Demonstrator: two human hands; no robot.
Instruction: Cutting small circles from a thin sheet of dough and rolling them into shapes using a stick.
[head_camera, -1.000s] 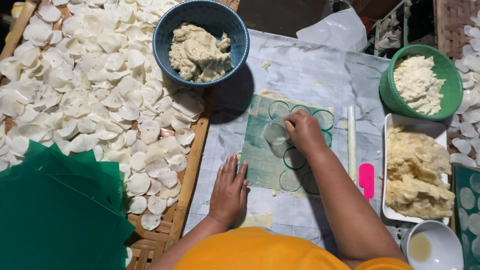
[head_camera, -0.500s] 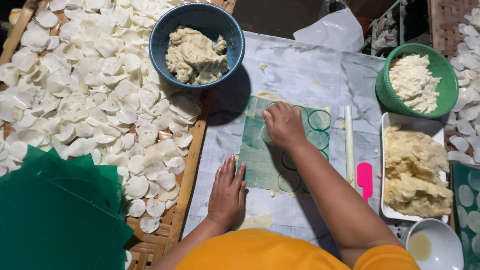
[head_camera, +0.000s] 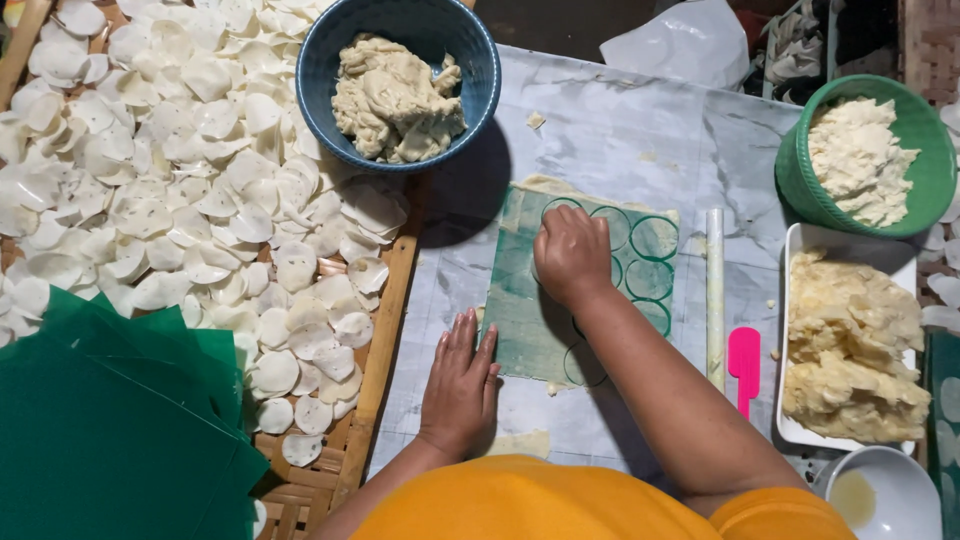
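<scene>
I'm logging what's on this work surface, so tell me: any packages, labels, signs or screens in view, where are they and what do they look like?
No labels, signs or screens show.
Clear plastic bag: top edge, right of the blue bowl; crumpled, translucent white, the only package-like thing.
Stack of green sheets: lower left corner; flat, plain dark green, unprinted.

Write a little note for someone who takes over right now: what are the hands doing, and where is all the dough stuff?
Right hand: fisted, pressing on the dough sheet over the green mat.
Left hand: flat on the table beside the sheet, holding nothing.
Done: round holes cut along the right side; many discs lie on the woven tray.
Left: the sheet's left part is uncut.
Nearby: blue bowl of dough, roller, pink scraper.
</scene>
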